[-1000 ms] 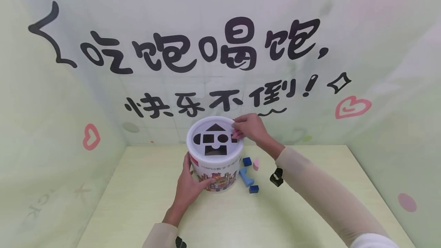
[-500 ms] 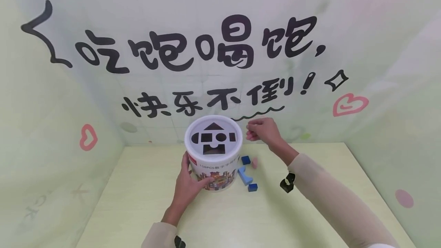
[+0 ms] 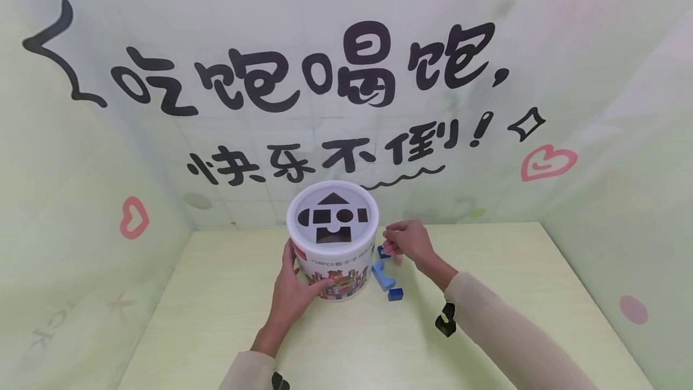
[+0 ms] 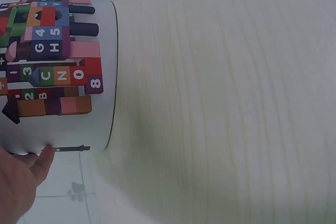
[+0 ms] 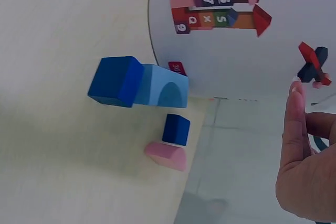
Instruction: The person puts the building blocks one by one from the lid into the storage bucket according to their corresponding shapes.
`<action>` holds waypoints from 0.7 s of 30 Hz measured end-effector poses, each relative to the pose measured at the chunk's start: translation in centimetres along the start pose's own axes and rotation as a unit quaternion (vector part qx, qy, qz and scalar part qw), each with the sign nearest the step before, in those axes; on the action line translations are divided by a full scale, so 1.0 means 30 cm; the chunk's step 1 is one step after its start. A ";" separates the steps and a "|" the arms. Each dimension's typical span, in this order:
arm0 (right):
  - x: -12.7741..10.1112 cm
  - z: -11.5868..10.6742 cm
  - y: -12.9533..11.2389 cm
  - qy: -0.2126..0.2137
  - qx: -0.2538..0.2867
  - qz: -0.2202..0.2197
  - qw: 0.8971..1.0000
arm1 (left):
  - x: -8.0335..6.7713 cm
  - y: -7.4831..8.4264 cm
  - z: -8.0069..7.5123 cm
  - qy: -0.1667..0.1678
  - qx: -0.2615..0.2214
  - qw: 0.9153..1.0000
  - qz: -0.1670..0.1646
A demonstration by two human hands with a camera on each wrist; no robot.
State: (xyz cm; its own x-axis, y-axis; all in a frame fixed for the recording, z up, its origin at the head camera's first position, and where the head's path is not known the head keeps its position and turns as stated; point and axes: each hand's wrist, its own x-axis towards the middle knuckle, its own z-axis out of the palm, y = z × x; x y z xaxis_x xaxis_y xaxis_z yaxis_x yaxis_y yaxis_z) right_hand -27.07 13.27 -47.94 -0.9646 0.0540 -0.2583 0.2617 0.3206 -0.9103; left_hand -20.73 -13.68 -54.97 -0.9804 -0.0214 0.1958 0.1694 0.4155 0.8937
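Left wall: Where it comes down to the table (image 3: 189, 294), there's a pink outlined heart (image 3: 133, 217) on it, kinda tilted.
Back wall: pale green, with two rows of chunky black lettering (image 3: 346, 158) running across.
Left sleeve: beige (image 3: 248, 371), coming up from the bottom, with a black gadget (image 3: 280, 381) at the cuff.
Left hand (image 3: 290, 297): clamped on the bucket, fingers round its left side, thumb lying across the front.
Bucket (image 3: 335, 265): white, upright on the table, printed with colourful blocks and "108PCS".
Lid (image 3: 357, 200): white and on, with dark shaped cutouts, triangle at the back, circle near the middle.
Blocks: just right of the bucket on the table, a light blue block (image 3: 384, 277) with a curved notch, a dark blue block (image 3: 396, 294) in front, another dark blue one (image 3: 382, 252) further back, and a pink block (image 3: 397, 259) partly behind the hand.
Right hand (image 3: 411, 239): hanging near those rear blocks, fingers close together, index pretty straight; can't tell if the tips meet the thumb.
Right sleeve: same beige (image 3: 503, 324), black gadget (image 3: 446, 319) there too.
Right wall: mauve oval (image 3: 633, 310) low down.
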 end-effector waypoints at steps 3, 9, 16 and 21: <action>-0.003 0.015 0.036 0.005 -0.012 -0.002 1.000 | 0.000 0.002 0.001 0.001 -0.002 1.000 0.003; -0.018 0.037 0.095 -0.006 0.005 0.004 1.000 | -0.003 0.001 0.002 0.005 -0.004 1.000 0.009; -0.039 0.062 0.144 -0.019 -0.003 0.004 1.000 | -0.002 -0.001 0.005 0.007 -0.004 1.000 0.011; -0.049 0.079 0.178 -0.016 -0.018 0.008 1.000 | -0.001 0.000 0.004 0.009 -0.001 1.000 0.010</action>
State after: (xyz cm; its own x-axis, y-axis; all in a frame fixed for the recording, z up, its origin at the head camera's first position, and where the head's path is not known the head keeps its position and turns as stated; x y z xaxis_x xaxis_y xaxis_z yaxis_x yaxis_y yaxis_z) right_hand -24.18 12.65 -53.19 -0.9586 0.0291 -0.2834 0.2751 0.3535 -0.8941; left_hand -20.73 -13.58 -55.02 -0.9751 -0.0292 0.2200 0.1885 0.4141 0.8905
